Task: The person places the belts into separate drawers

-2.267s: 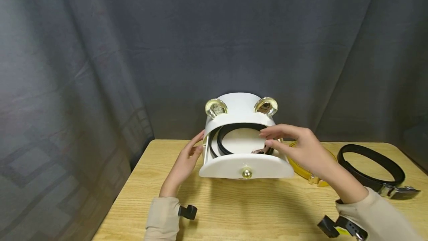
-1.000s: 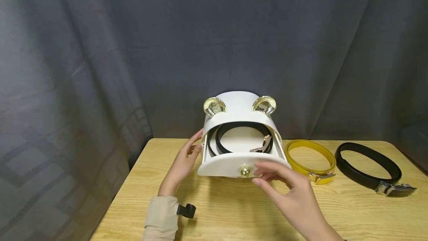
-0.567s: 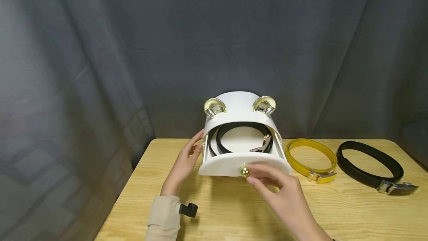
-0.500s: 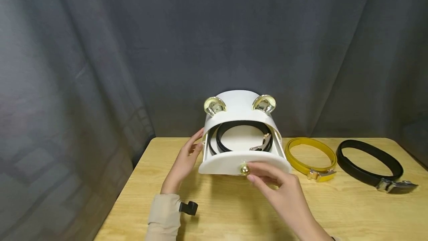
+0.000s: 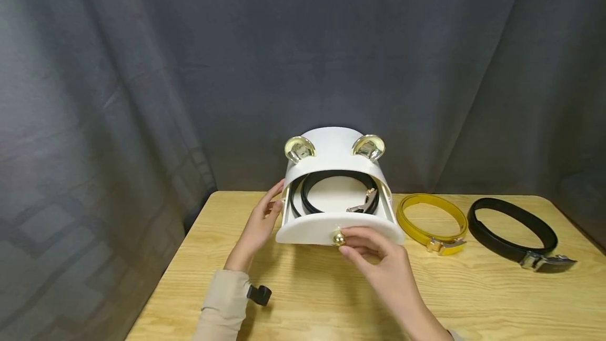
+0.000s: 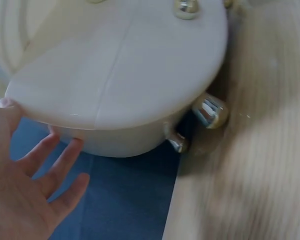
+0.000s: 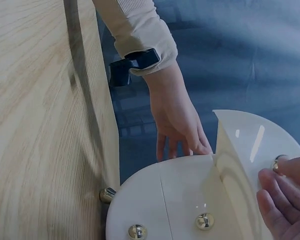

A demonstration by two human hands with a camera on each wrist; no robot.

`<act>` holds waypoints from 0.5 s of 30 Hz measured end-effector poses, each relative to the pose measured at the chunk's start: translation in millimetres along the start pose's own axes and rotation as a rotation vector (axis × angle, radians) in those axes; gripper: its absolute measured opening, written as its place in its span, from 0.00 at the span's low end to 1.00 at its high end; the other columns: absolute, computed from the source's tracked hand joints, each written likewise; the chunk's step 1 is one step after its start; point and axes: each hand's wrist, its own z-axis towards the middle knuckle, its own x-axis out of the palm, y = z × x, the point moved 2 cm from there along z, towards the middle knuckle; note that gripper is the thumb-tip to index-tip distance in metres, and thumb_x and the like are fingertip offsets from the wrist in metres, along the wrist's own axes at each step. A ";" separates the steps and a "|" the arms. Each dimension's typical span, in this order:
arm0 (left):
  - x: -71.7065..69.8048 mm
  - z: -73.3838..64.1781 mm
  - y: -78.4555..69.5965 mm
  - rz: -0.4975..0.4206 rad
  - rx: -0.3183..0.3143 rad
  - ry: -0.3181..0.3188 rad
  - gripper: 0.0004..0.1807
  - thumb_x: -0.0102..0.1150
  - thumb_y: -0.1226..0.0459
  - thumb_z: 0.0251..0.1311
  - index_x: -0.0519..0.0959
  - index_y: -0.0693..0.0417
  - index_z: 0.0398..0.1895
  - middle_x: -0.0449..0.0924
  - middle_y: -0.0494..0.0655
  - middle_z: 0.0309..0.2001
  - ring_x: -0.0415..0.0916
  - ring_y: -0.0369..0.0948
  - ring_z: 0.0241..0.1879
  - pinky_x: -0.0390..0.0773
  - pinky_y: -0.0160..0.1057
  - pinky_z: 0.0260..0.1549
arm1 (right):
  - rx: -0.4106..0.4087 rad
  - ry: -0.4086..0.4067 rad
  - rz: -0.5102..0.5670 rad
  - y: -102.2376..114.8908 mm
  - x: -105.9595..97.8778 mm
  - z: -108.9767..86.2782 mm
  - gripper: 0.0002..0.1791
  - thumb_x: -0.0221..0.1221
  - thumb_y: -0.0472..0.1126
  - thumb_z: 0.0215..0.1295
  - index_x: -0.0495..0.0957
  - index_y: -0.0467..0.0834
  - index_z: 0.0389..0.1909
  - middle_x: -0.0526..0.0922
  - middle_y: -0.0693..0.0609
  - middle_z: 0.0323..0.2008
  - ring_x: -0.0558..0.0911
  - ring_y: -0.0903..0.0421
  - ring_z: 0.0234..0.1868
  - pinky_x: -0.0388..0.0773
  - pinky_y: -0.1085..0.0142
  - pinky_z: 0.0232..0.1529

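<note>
With the white box (image 5: 333,146) as clock centre, its glossy shell is rounded, 2 shiny gold ears (image 5: 300,149) standing near 10:30 and 1:30. Its smooth drawer (image 5: 305,230) juts out at 6 o'clock, a thin black belt (image 5: 340,173) coiled inside, metal buckle (image 5: 364,203) at the coil's 4 o'clock. A round, polished gold knob (image 5: 338,239) sits on the drawer front. Past 3 o'clock, a smooth yellow belt (image 5: 414,233), then a wide black belt (image 5: 492,242), lie in loops on the pale wood-grain counter (image 5: 303,307).

At 8 o'clock, the left hand (image 5: 259,225) grips nothing, its fingers spread and resting against the box's side, the forearm slanting up in a beige sleeve (image 5: 222,301). At 5 o'clock, the right hand (image 5: 381,264) pinches the knob between thumb and fingers, its forearm angling in from the lower right.
</note>
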 end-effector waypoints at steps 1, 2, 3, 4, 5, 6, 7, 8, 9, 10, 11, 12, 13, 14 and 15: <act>0.1 0.0 0.0 0.002 0.001 -0.003 0.26 0.45 0.58 0.77 0.63 0.41 0.75 0.66 0.51 0.70 0.73 0.53 0.56 0.71 0.58 0.55 | 0.003 -0.005 -0.012 -0.3 0.6 -0.6 0.16 0.69 0.25 0.54 0.85 0.40 0.43 0.88 0.51 0.37 0.87 0.60 0.35 0.83 0.67 0.36; 0.2 -0.1 0.0 0.002 0.000 -0.005 0.26 0.45 0.58 0.77 0.63 0.41 0.75 0.66 0.51 0.70 0.73 0.53 0.55 0.71 0.58 0.55 | 0.002 -0.009 -0.020 -0.5 1.2 -1.0 0.16 0.69 0.25 0.53 0.85 0.41 0.43 0.88 0.51 0.37 0.87 0.60 0.35 0.83 0.67 0.36; 0.4 -0.2 -0.2 0.005 0.001 -0.004 0.26 0.45 0.58 0.77 0.63 0.41 0.75 0.66 0.51 0.70 0.73 0.54 0.56 0.71 0.59 0.56 | 0.002 -0.014 -0.028 -0.8 1.6 -1.4 0.17 0.69 0.25 0.53 0.84 0.41 0.43 0.88 0.51 0.37 0.87 0.60 0.35 0.83 0.67 0.36; 0.5 -0.1 -0.1 0.002 -0.001 -0.004 0.26 0.46 0.58 0.77 0.63 0.41 0.75 0.66 0.51 0.70 0.74 0.53 0.55 0.71 0.59 0.56 | 0.003 -0.020 -0.033 -1.1 1.9 -1.7 0.17 0.70 0.25 0.52 0.84 0.41 0.43 0.88 0.52 0.37 0.86 0.60 0.35 0.83 0.67 0.36; 0.8 0.2 -0.1 0.001 0.000 -0.002 0.26 0.45 0.58 0.77 0.63 0.42 0.76 0.65 0.51 0.70 0.74 0.54 0.55 0.71 0.59 0.56 | 0.005 -0.027 -0.034 -1.3 2.1 -1.7 0.17 0.70 0.25 0.52 0.84 0.41 0.43 0.88 0.52 0.37 0.86 0.60 0.35 0.83 0.67 0.36; 1.1 0.6 -0.2 0.001 0.001 0.000 0.26 0.45 0.58 0.77 0.62 0.42 0.76 0.65 0.51 0.70 0.74 0.54 0.56 0.71 0.59 0.56 | 0.008 -0.033 -0.031 -1.5 2.2 -1.6 0.17 0.70 0.25 0.52 0.85 0.41 0.43 0.88 0.52 0.36 0.86 0.60 0.35 0.83 0.67 0.37; 1.3 0.9 -0.4 -0.001 0.001 0.003 0.26 0.45 0.59 0.77 0.62 0.42 0.76 0.65 0.51 0.71 0.74 0.54 0.56 0.71 0.59 0.57 | 0.013 -0.037 -0.030 -1.5 2.2 -1.4 0.17 0.70 0.25 0.52 0.85 0.41 0.43 0.88 0.52 0.36 0.86 0.60 0.35 0.83 0.67 0.37; 1.5 1.0 -0.8 -0.005 0.001 0.005 0.26 0.45 0.59 0.77 0.62 0.43 0.76 0.64 0.52 0.71 0.73 0.55 0.56 0.70 0.59 0.57 | 0.016 -0.040 -0.028 -1.6 2.2 -1.1 0.17 0.70 0.25 0.52 0.85 0.41 0.42 0.88 0.52 0.36 0.86 0.60 0.35 0.83 0.68 0.37; 1.5 1.2 -1.4 -0.010 0.001 0.007 0.26 0.45 0.59 0.77 0.61 0.44 0.76 0.64 0.52 0.71 0.73 0.55 0.57 0.70 0.60 0.58 | 0.020 -0.041 -0.025 -1.5 2.2 -0.8 0.16 0.70 0.25 0.52 0.85 0.41 0.42 0.87 0.52 0.36 0.86 0.60 0.35 0.83 0.68 0.37; 1.2 1.3 -2.1 -0.017 0.001 0.010 0.26 0.45 0.60 0.77 0.61 0.44 0.76 0.64 0.53 0.71 0.73 0.55 0.57 0.69 0.60 0.58 | 0.025 -0.042 -0.020 -1.5 2.1 -0.5 0.16 0.70 0.26 0.52 0.85 0.41 0.42 0.87 0.52 0.36 0.86 0.59 0.35 0.83 0.68 0.37; 0.8 1.2 -3.1 -0.021 0.002 0.013 0.26 0.45 0.60 0.77 0.61 0.45 0.76 0.64 0.54 0.71 0.72 0.56 0.57 0.68 0.61 0.59 | 0.028 -0.042 -0.016 -1.4 2.0 -0.1 0.16 0.70 0.26 0.53 0.85 0.41 0.42 0.87 0.52 0.36 0.86 0.59 0.34 0.83 0.68 0.37; 0.3 1.0 -4.1 -0.027 0.002 0.017 0.26 0.45 0.61 0.77 0.61 0.46 0.76 0.64 0.55 0.71 0.72 0.57 0.58 0.68 0.61 0.59 | 0.031 -0.041 -0.013 -1.2 2.0 0.1 0.15 0.70 0.26 0.53 0.85 0.41 0.42 0.87 0.52 0.36 0.86 0.59 0.34 0.83 0.68 0.37; -0.4 0.6 -5.2 -0.034 0.002 0.022 0.26 0.45 0.61 0.77 0.61 0.47 0.76 0.64 0.56 0.71 0.72 0.58 0.58 0.67 0.61 0.60 | 0.032 -0.039 -0.012 -0.9 1.9 0.2 0.15 0.70 0.26 0.53 0.85 0.41 0.42 0.87 0.52 0.35 0.86 0.59 0.34 0.83 0.68 0.37; -1.2 0.4 -6.1 -0.039 0.003 0.027 0.26 0.45 0.61 0.77 0.61 0.48 0.76 0.64 0.56 0.71 0.72 0.58 0.58 0.67 0.61 0.60 | 0.032 -0.038 -0.010 -0.7 1.9 0.2 0.15 0.70 0.27 0.54 0.85 0.41 0.42 0.87 0.52 0.35 0.86 0.59 0.34 0.83 0.67 0.37; -2.1 0.0 -7.0 -0.043 0.004 0.034 0.26 0.45 0.61 0.77 0.61 0.48 0.76 0.64 0.57 0.71 0.73 0.59 0.58 0.67 0.61 0.61 | 0.033 -0.037 -0.006 -0.4 1.8 0.2 0.15 0.70 0.27 0.54 0.85 0.41 0.42 0.87 0.52 0.35 0.86 0.58 0.33 0.83 0.67 0.38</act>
